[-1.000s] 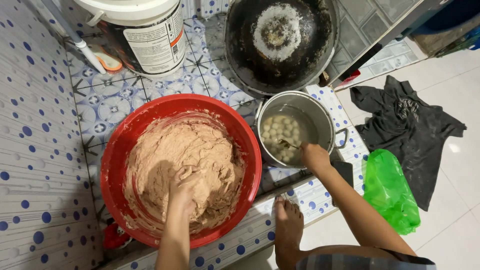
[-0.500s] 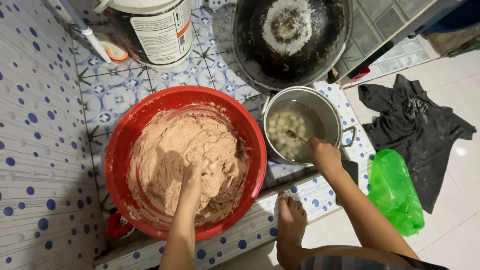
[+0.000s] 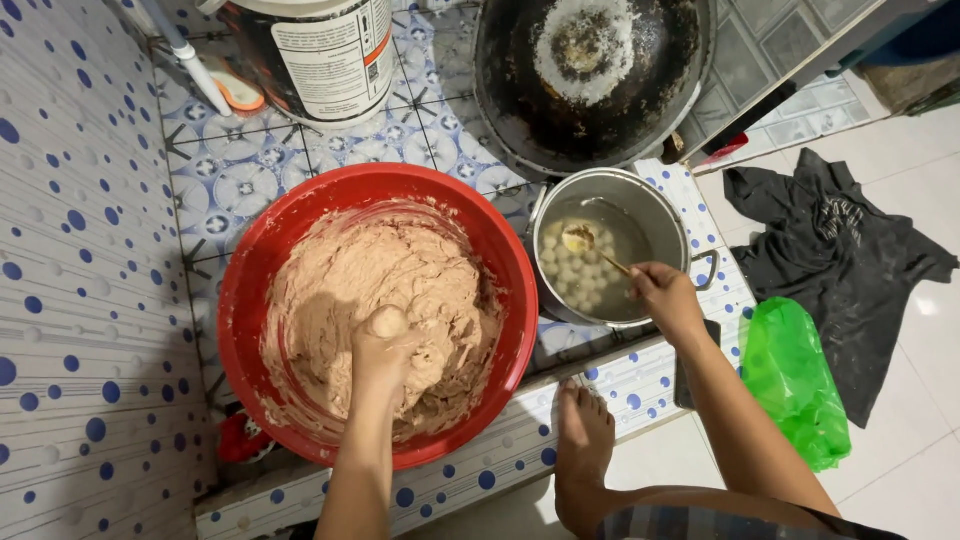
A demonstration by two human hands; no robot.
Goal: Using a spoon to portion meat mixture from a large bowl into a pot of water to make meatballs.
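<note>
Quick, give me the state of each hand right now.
Left hand: closed in a fist, squeezing a ball of paste over the red basin.
Right hand: closed on a spoon over the metal pot.

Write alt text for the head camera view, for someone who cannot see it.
Seen from above, a person's left hand squeezes pinkish paste in a red basin, while the right hand holds a spoon over a steel pot of pale balls in water. A blackened wok, a white bucket, a green bag and a dark cloth lie around.
</note>
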